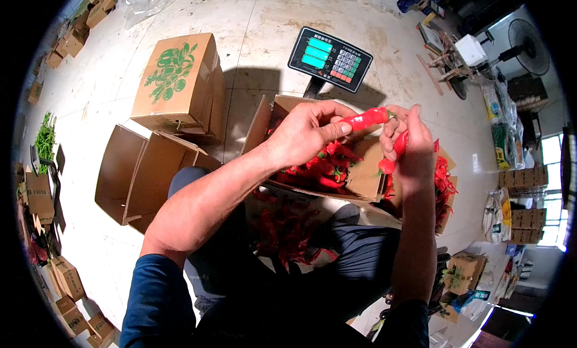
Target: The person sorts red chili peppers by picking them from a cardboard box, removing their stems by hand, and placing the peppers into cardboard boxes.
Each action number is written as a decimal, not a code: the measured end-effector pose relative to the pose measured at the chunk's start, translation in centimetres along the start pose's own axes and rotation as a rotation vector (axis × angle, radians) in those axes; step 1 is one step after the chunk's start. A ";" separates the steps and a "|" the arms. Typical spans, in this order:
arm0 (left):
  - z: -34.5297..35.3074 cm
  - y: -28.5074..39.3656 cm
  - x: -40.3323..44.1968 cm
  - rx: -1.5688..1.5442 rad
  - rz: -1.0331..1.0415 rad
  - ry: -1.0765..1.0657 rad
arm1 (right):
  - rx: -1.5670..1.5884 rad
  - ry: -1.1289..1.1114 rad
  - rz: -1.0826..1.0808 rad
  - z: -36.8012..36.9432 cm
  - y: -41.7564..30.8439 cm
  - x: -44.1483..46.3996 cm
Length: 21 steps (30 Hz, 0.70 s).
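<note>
My left hand (305,134) pinches a long red chili pepper (368,117) between thumb and fingers, its green stem pointing right. At that stem end is my right hand (416,145), fingers curled round a second red pepper (401,143); whether it also touches the first pepper's stem is unclear. Both hands are above an open cardboard box (368,167) partly filled with red peppers (321,172). More red peppers (445,186) lie in a box at the right, partly hidden by my right forearm. A loose pile of peppers (285,231) rests on the floor between my legs.
A digital scale display (330,59) stands behind the pepper box. To the left are an open carton (141,174) and a closed carton with a green vegetable print (174,77). Green peppers (45,140) are piled at far left. A fan (529,46) stands at upper right.
</note>
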State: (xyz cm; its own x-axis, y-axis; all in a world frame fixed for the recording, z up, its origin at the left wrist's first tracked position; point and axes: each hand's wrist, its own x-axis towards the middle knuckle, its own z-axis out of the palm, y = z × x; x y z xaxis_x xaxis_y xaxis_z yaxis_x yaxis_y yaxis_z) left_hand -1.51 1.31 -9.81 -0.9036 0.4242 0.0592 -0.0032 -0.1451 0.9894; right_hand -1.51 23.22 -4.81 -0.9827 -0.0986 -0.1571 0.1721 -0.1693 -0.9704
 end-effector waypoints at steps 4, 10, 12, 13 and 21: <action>-1.3 2.0 -0.4 0.786 0.005 0.135 | 0.295 -0.101 -0.020 -1.5 0.4 0.9; 0.0 0.4 -0.7 0.451 0.044 -0.009 | 0.320 0.088 -0.017 -0.3 1.1 0.8; 2.1 0.7 -1.2 0.312 0.046 -0.062 | 0.301 0.120 -0.125 0.8 1.9 0.9; 3.0 0.5 -1.3 0.265 0.080 -0.077 | 0.291 0.136 -0.179 1.4 2.3 0.9; 3.9 -0.5 -1.0 0.052 0.071 0.118 | 0.407 -0.009 -0.132 1.6 0.4 0.1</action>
State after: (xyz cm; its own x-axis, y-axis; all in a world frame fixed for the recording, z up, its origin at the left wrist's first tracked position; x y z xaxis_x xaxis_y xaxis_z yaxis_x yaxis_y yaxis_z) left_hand 1.11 4.46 -9.87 -0.9448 0.3062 0.1166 0.0819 -0.1236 0.9889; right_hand -1.39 21.57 -4.90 -0.9977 -0.0590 -0.0332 0.0604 -0.5541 -0.8303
